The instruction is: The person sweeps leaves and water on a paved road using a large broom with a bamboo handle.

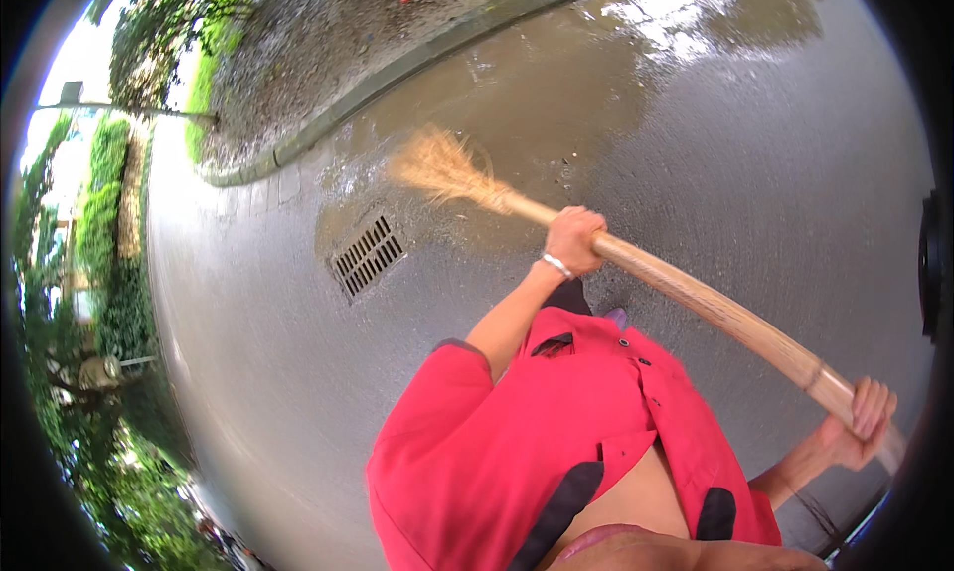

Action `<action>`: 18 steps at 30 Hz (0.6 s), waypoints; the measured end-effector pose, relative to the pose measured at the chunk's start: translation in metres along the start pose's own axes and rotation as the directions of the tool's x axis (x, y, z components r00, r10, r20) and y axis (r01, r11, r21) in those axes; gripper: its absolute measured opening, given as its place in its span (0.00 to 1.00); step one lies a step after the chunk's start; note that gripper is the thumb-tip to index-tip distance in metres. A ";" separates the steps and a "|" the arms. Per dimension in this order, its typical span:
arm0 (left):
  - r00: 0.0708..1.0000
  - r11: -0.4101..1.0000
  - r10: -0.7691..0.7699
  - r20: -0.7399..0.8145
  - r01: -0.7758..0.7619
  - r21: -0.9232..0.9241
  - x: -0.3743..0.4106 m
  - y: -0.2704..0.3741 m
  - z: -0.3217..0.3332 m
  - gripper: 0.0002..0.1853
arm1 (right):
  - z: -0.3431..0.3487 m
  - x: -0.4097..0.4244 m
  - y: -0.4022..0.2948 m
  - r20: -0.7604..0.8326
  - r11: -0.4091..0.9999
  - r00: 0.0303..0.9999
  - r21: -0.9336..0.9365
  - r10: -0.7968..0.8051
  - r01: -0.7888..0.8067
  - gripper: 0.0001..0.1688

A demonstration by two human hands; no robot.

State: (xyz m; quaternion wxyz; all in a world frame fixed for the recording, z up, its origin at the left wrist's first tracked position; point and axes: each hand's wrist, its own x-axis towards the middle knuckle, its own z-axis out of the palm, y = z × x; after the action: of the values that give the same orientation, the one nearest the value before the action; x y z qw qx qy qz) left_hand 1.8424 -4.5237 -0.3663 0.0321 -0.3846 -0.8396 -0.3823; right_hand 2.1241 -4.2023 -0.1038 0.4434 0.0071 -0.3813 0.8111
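Observation:
My left hand (574, 239), with a pale bracelet at the wrist, grips the lower part of a thick bamboo broom handle (693, 299). Near the handle's top end, at the right of the view, my right hand (857, 422) is wrapped around it. The handle slants down and away to the left. Its straw broom head (447, 170) is slightly blurred and appears over the edge of a muddy puddle (514, 116); whether it touches the ground I cannot tell. A metal drain grate (370, 255) is set in the wet pavement just left of the broom head.
A stone kerb (358, 98) runs along the far side of the puddle, edging a bed of bare soil (320, 49). Wet asphalt (268, 347) surrounds me. A lamp post (175, 113) and hedges (112, 183) stand at the left. Some dark object (929, 265) shows at the right rim.

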 end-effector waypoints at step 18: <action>0.943 0.956 -0.283 0.177 0.262 0.133 -0.096 -0.027 -0.025 0.10 | -0.031 0.009 0.086 -0.172 0.971 0.956 0.003 0.238 -0.241 0.11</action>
State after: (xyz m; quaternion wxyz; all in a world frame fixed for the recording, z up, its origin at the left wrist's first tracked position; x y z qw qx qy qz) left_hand 1.8859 -4.6112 -0.3984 -0.0822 -0.2978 -0.9032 -0.2980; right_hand 2.0667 -4.2038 -0.1751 0.3732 -0.1128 -0.3474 0.8528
